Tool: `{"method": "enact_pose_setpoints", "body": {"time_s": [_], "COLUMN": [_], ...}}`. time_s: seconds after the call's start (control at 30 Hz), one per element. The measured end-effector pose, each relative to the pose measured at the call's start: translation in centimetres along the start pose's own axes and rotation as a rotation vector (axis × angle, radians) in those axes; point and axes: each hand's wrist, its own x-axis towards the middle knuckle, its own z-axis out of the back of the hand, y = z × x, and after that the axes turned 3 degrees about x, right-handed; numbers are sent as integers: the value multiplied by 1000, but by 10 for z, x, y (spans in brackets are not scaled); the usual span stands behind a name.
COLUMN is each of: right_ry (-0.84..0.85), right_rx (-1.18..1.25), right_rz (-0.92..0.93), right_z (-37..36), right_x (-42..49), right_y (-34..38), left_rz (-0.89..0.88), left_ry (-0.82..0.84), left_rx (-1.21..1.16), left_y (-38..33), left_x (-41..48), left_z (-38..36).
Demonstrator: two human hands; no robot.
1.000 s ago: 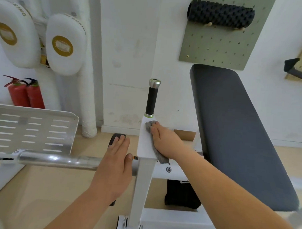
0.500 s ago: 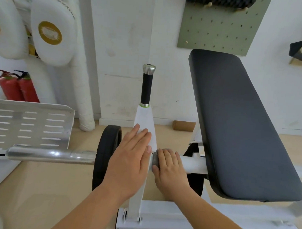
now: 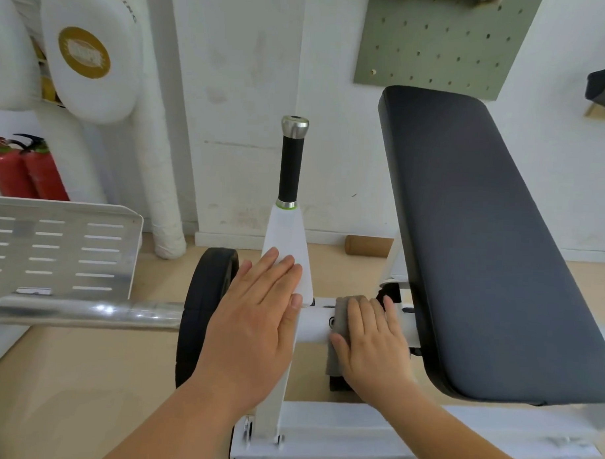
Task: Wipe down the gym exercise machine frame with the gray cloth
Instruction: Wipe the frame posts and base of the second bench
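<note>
The white machine frame rises as an upright post with a black handle on top. A white horizontal tube runs from the post toward the black padded bench. My left hand lies flat against the post with straight fingers. My right hand presses the gray cloth onto the horizontal tube, fingers draped over it. Most of the cloth is hidden under that hand; one edge hangs below the tube.
A black weight plate sits on a chrome bar left of the post, beside a perforated metal footplate. Red fire extinguishers and white boxing pads stand at the left wall. A green pegboard hangs behind.
My right hand carried the cloth down from the upper post to the horizontal tube, then slid right along it. My left hand moved from the chrome bar up onto the post.
</note>
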Motion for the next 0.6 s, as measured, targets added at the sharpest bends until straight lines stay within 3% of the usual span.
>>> {"method": "enact_pose_setpoints", "body": {"time_s": [0.1,0.17,0.27,0.4,0.5,0.6], "right_ry": [4,36,-25,-84,-56,-42], "right_rx": [-81,-103,-1,151,105,-30], "right_rz": [57,-1,-105,25,73,-35], "right_z": [-3,-3,-7,-19,-14,-11], "right_x": [-13,-13,-7,3,1,-6], "right_y": [-36,-40,-6,40,13,-32], "left_rz": [-21,-35,-53,-60,-54,-32], "left_ry": [-26,-34,-62,-63,-41,-53], "left_rx": [19,25,33,66,72,37], "left_y": [2,3,5,5,5,3], "left_x": [0,0,0,2,2,0], "left_z": [-4,-5,-7,-5,-2,-4]}}
